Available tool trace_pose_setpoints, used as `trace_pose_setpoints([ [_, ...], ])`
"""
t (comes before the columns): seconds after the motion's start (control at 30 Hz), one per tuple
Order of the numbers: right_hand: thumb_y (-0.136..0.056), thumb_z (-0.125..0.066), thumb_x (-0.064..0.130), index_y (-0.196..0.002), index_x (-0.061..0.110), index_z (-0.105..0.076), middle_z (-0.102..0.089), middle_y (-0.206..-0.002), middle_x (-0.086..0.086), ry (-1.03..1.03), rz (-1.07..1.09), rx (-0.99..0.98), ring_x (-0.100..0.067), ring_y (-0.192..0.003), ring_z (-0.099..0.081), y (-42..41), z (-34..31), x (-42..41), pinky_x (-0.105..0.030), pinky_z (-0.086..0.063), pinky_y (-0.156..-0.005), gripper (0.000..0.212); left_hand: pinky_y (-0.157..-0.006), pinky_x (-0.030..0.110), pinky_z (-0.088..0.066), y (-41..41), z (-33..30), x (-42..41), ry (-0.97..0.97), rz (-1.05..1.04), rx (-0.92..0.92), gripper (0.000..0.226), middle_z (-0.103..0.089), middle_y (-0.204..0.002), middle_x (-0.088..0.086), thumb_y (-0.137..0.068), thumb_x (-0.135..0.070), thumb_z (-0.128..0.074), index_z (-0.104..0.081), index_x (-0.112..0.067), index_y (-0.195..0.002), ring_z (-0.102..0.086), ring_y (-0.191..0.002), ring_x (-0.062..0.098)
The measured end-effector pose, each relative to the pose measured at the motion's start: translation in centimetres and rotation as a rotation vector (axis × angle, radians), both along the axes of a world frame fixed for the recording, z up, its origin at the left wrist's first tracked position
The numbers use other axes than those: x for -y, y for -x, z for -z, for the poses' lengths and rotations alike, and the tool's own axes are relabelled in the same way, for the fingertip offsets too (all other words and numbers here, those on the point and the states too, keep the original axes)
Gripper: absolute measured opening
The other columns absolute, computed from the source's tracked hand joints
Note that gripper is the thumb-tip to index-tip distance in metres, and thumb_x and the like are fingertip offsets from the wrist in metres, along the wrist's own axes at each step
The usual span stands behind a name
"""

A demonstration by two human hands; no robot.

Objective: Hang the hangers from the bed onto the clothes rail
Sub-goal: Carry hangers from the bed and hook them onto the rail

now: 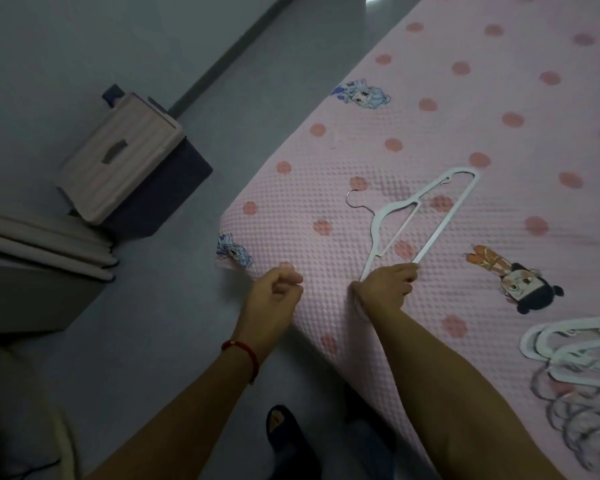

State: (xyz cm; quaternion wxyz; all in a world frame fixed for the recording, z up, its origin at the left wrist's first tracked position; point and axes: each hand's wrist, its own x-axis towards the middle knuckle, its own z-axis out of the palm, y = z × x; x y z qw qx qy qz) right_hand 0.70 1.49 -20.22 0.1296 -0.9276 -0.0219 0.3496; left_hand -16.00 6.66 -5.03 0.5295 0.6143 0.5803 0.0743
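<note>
White hanger gripped by right hand | left hand curled, holding nothing | bed

Dim, bluish, soft indoor light; glare on floor at top; wide-angle bending toward edges.

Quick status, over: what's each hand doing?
Right hand grips white hanger on bed. Left hand curled, empty. More hangers waiting. Nothing blocking.

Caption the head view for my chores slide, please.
Right hand grips a white hanger on the pink bed; left hand curled, empty.
</note>
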Motion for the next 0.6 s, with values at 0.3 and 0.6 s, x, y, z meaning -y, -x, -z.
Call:
trace_pose_setpoints([
  [0.3, -0.079, -0.083, 0.045, -0.158, -0.001, 0.011, -0.011, -0.162, -0.026, -0.279, -0.169, -0.291, -0.041, -0.133, -0.048, 0.7, -5.2, 4.1, -0.039, -0.053, -0.099, 0.13, -0.071, 0.017, -0.054, -0.3, -3.4, 0.2, 0.011, -0.09, 0.07, 0.009, -0.071, -0.104, 0.014, -0.092, 0.001, -0.064, -0.068, -0.003, -0.099, -0.065, -0.09, 0.02],
  [0.6, -0.082, -0.079, 0.014, -0.126, 0.02, -0.049, -0.057, -0.121, -0.004, -0.517, -0.544, -0.851, -0.029, -0.108, -0.067, 1.6, -17.3, 6.7, -0.039, -0.063, -0.086, 0.054, -0.075, 0.028, -0.06, 0.1, -8.1, -0.2, 0.195, -0.196, 0.164, 0.022, -0.069, -0.108, 0.011, -0.092, -0.017, -0.071, -0.069, -0.01, -0.112, -0.066, -0.096, 0.019],
])
